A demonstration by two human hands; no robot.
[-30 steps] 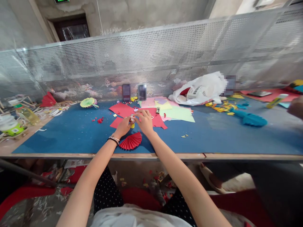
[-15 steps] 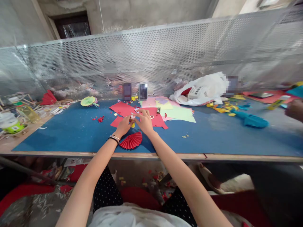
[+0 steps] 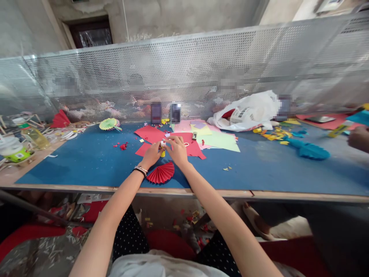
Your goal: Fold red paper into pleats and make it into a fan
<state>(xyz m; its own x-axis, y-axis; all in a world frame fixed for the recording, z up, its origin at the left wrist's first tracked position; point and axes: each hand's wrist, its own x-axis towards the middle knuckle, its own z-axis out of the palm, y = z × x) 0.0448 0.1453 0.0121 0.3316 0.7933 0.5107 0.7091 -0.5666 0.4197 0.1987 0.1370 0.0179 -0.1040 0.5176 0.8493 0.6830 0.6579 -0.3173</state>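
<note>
My left hand [image 3: 152,155] is closed around a small yellow and white glue stick [image 3: 163,153], held upright over the blue table top. The fingers of my right hand [image 3: 178,151] pinch at its white upper end; they partly hide it. Just below my hands lies a pleated red paper fan [image 3: 161,173], spread open on the table. Beyond my hands are sheets of red paper [image 3: 150,133], with a small sharpener-like object [image 3: 194,135] and a white ring shape [image 3: 186,144] on the red sheet at right.
Pastel paper sheets [image 3: 223,141], two phones [image 3: 175,113] and a white plastic bag [image 3: 249,111] are near the mesh screen. A green-yellow paper rosette [image 3: 108,124] and bottles [image 3: 34,136] are leftward. Rightward lie a blue paper piece [image 3: 313,149] and a co-worker's hand [image 3: 359,137].
My hands stay together at the glue stick, with the right fingers slightly shifted at its white end. The whole view has moved a little; the fan lies as before.
</note>
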